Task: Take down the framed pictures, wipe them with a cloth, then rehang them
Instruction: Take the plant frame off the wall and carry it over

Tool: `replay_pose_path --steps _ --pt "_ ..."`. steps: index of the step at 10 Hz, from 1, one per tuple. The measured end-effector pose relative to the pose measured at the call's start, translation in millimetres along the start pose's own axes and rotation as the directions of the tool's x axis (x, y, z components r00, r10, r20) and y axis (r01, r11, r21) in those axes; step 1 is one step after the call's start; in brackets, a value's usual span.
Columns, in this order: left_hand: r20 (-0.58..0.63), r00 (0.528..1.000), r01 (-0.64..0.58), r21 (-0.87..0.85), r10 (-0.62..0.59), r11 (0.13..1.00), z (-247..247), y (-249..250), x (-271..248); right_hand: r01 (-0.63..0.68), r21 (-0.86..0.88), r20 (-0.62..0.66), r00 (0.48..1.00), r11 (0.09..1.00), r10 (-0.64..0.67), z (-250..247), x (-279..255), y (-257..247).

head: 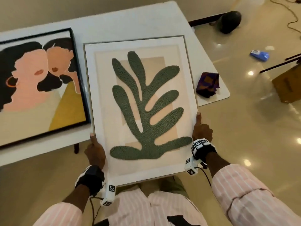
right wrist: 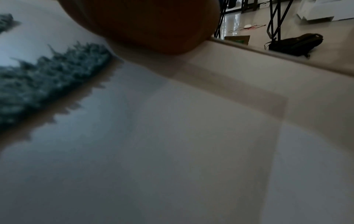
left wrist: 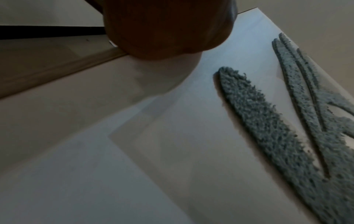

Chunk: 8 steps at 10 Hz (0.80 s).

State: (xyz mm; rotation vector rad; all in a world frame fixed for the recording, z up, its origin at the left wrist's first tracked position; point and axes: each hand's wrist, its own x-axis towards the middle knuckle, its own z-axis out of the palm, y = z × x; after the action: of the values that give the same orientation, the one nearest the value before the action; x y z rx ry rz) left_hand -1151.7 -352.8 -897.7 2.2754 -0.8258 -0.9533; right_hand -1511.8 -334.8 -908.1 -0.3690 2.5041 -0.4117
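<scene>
I hold a white-framed picture of a green leaf shape face up in front of me, its far end over the white table. My left hand grips its lower left edge, thumb lying along the frame. My right hand grips the lower right edge the same way. In the wrist views the glass and the green leaf fill the frame under each palm. A second picture, black-framed with two faces, lies flat on the table to the left. A folded purple and orange cloth sits at the table's right end.
Glossy tiled floor lies to the right, with a blue packet, a cardboard box, a dark round object and cables on it. A dark table leg stands below the table's near edge.
</scene>
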Motion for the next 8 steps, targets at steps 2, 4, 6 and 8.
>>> replay_pose_path --steps 2,4,6,8 --pt "-0.006 0.994 0.108 0.100 -0.108 0.989 -5.6 -35.9 -8.6 -0.009 -0.010 -0.072 0.997 1.000 0.008 20.1 -15.2 32.0" --pt "-0.020 0.999 0.032 0.058 -0.031 0.998 -5.8 -64.5 0.7 0.029 0.035 -0.112 0.993 0.999 -0.025 37.1 -19.5 45.7" --pt "-0.109 0.994 -0.008 0.026 0.011 1.000 11.8 -97.9 1.3 0.038 0.085 -0.175 0.984 0.996 -0.023 65.2 -9.9 66.2" --pt "-0.152 0.987 -0.046 0.072 0.057 0.996 28.2 -130.7 7.7 0.060 0.156 -0.257 0.966 0.986 -0.018 101.4 11.6 108.4"
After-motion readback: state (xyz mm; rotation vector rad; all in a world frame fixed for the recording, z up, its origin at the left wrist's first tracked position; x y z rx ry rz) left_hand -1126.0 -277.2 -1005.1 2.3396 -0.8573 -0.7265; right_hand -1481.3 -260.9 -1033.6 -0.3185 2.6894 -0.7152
